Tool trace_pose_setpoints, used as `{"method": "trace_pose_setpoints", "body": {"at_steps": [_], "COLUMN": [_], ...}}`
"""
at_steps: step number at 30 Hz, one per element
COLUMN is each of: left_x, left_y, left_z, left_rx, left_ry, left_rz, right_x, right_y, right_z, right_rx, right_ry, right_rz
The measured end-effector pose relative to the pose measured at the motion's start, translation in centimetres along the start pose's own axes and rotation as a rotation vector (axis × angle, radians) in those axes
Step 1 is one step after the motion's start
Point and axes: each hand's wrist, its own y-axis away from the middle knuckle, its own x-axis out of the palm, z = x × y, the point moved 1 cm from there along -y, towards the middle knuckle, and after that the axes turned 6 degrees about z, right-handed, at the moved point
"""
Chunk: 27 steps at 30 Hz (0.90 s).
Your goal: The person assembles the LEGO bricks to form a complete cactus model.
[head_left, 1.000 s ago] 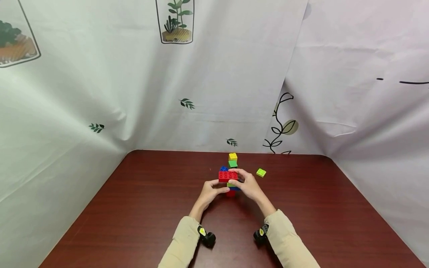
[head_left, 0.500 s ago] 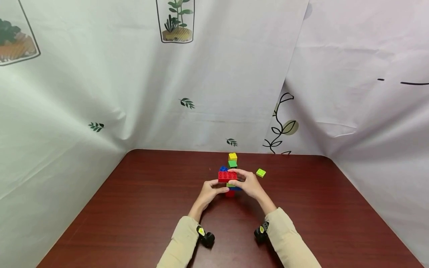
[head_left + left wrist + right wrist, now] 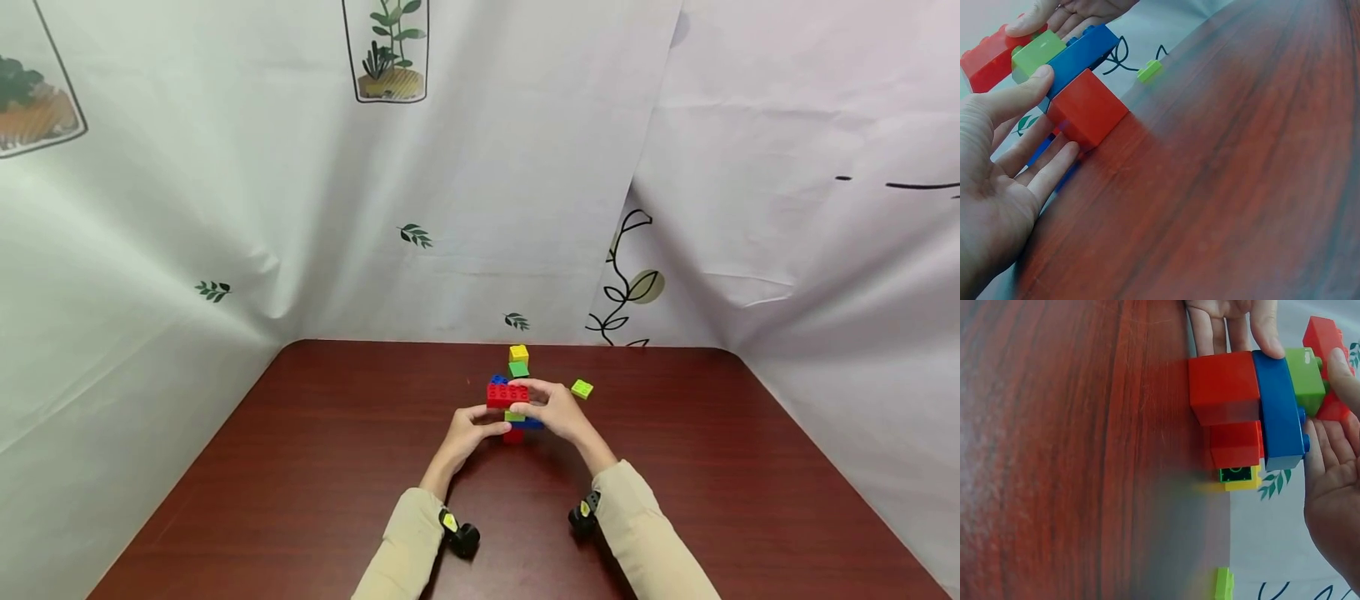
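Note:
My left hand (image 3: 462,436) grips a small stack of toy bricks, its thumb on the blue brick (image 3: 1083,59) and its fingers round the back. A red brick (image 3: 1225,387) forms the bottom of that stack, and a lime green brick (image 3: 1304,378) sits on the blue one. Between thumb and fingers, my right hand (image 3: 558,412) pinches another red brick (image 3: 507,396) with several studs. It is held right at the lime brick's top, where some lime studs still show in the right wrist view. Another red brick (image 3: 1235,444) appears behind the stack.
Beyond the hands stand a yellow brick (image 3: 519,353) and a green piece (image 3: 518,369). Part of a blue brick (image 3: 498,380) shows behind the held red one. A loose lime brick (image 3: 582,389) lies to the right on the brown table (image 3: 337,467). Pale printed cloth (image 3: 480,167) hangs behind.
The hands keep their grips and hardly move. In the head view, the stack's blue brick now shows slightly farther right below my right hand.

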Motion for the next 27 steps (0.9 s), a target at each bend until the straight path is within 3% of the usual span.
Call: {"method": "trace_pose_setpoints", "body": {"at_steps": [21,27], "left_x": [-0.1,-0.3], "left_y": [-0.1,-1.3], "left_z": [0.1,2.2], "left_rx": [0.041,0.022], "left_ry": [0.026,0.024], "left_rz": [0.016,0.008], "right_x": [0.6,0.8], "right_y": [0.3,0.3], "right_z": [0.3,0.0], "right_rx": [-0.025,-0.027], "right_ry": [0.005,0.020], "right_rz": [-0.024,-0.036]}}
